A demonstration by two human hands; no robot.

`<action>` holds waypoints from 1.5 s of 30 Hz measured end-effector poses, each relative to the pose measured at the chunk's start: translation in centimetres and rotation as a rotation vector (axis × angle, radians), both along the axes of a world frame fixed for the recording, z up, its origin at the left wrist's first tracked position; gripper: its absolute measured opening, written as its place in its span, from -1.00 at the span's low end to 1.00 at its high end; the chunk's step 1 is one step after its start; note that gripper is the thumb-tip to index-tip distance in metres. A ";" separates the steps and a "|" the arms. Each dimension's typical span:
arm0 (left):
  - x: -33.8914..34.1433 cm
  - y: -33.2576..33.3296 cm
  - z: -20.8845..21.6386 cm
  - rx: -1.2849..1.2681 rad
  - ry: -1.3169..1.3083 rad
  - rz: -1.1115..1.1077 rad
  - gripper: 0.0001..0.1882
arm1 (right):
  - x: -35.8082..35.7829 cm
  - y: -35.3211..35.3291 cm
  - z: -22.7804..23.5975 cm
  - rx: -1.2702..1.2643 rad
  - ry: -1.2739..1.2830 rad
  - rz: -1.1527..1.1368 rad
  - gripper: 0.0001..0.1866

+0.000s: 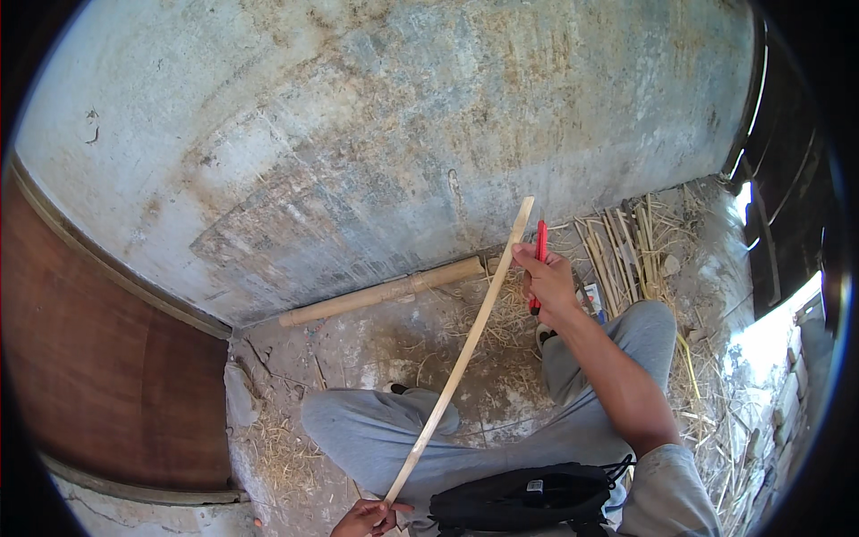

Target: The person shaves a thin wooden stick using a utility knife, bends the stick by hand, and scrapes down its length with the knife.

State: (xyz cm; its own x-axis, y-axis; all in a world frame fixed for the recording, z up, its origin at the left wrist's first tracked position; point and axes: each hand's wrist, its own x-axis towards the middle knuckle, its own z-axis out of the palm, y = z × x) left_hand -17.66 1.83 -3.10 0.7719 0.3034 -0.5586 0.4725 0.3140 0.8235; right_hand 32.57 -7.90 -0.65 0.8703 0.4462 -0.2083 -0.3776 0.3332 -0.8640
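A long, pale bamboo strip (466, 354) slants across my lap, its far tip close to the wall. My left hand (365, 519) grips the near end of this strip at the lower edge of the view, fingers closed around it. Further up, my right hand (552, 285) is closed around a red box-cutter knife (541, 240), whose blade points away from me. The thumb and fingertips of that hand sit against the strip near its far end. Whether the blade touches the strip, I cannot tell.
A thick bamboo pole (385, 297) lies along the stained wall (403, 134). Several thin split strips (613, 255) are on the floor at right, among straw-like shavings (667, 237). A black bag (523, 501) rests at my waist. To the left stands a brown wooden door (116, 358).
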 end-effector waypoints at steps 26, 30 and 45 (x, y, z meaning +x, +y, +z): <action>-6.2 5.1 0.0 1.177 0.031 0.930 -0.54 | 0.3 -1.1 1.5 0.022 -0.028 -0.112 -0.79; -7.8 5.6 -6.7 1.395 0.253 1.021 -0.45 | 0.4 -2.2 2.1 0.067 -0.027 -0.130 -0.80; -15.4 -1.4 -24.1 1.375 0.672 0.700 -0.51 | 3.3 -22.0 -0.8 -0.348 -0.325 -0.591 -0.64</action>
